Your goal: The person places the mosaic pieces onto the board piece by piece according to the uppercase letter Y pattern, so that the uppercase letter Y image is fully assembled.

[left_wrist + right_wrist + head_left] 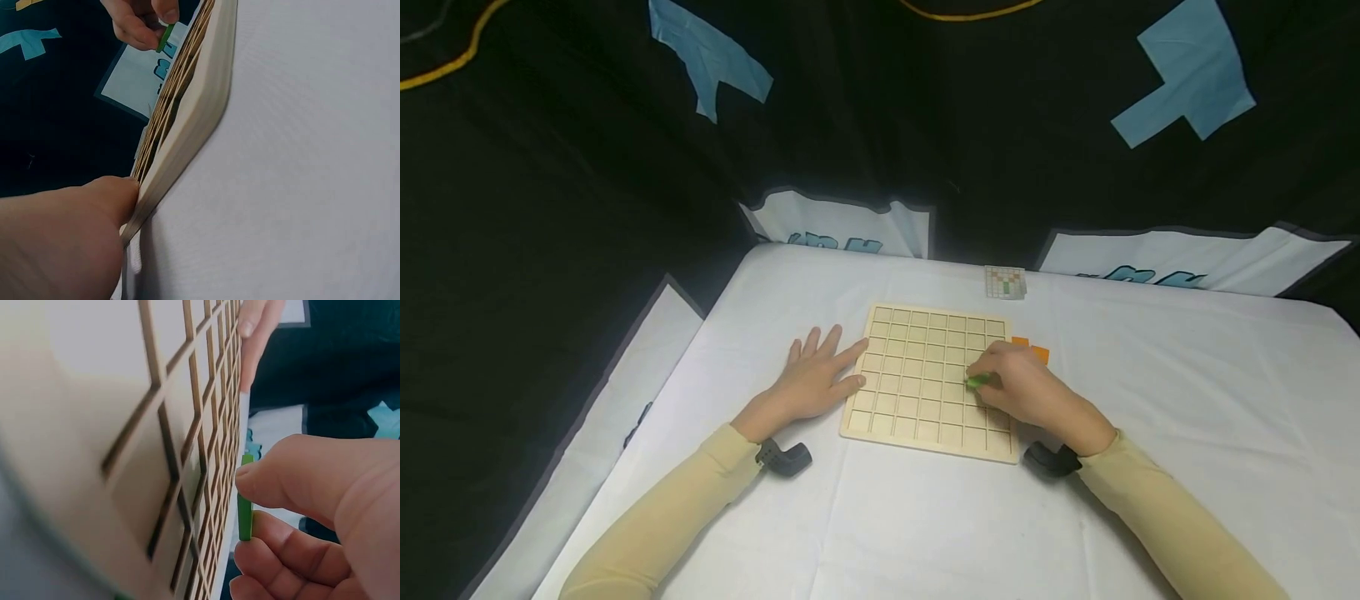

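A pale wooden board (901,385) with a grid of square recesses lies on the white table, turned slightly. Between thumb and fingers, my right hand (1030,383) pinches a thin green square tile (245,515) over the board's right half. The right wrist view has the tile edge-on, close over the grid. My left hand (811,382) rests with spread fingers on the cloth at the board's left side, its thumb and index fingertip at the rim. Two orange tiles (1040,354) show beyond my right hand, beside the board's right edge, partly hidden by the hand.
Small cards (1004,283) printed with a coloured grid lie at the back of the white-covered table (917,525). Behind stands a black curtain (880,117) with blue tape pieces (1195,71). Each wrist wears a dark camera mount (786,458).
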Tool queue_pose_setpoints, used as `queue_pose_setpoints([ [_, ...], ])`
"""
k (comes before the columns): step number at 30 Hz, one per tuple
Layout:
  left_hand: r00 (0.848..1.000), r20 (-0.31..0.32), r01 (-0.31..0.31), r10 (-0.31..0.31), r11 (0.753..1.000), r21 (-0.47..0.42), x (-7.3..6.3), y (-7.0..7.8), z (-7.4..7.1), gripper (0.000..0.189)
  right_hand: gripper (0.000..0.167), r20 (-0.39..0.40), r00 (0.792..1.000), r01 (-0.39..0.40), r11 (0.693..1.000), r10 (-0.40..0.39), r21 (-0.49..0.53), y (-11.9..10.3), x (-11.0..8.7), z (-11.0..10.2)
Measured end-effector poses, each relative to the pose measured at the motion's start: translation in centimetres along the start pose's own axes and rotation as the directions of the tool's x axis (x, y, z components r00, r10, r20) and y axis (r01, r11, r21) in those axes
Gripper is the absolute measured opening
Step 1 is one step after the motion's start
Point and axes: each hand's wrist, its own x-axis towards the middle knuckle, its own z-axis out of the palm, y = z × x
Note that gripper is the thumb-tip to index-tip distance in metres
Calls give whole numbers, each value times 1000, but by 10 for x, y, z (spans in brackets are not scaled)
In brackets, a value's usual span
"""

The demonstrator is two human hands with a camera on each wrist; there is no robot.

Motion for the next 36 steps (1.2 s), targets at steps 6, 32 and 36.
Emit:
queue_pose_setpoints([
  [6, 1000, 3, -4, 3, 1000, 9, 0, 0, -1, 65, 21, 10, 1000, 27, 1000, -27, 10, -10, 7, 6],
  [32, 1000, -10, -20, 20, 1000, 13, 0, -2, 0, 65, 21, 72, 992, 102, 995, -102, 11, -40, 17, 28],
  [36, 1000, -1, -11, 11, 1000, 9, 0, -2, 1, 65, 22, 80, 993, 85, 996, -85, 11, -41, 17, 31],
])
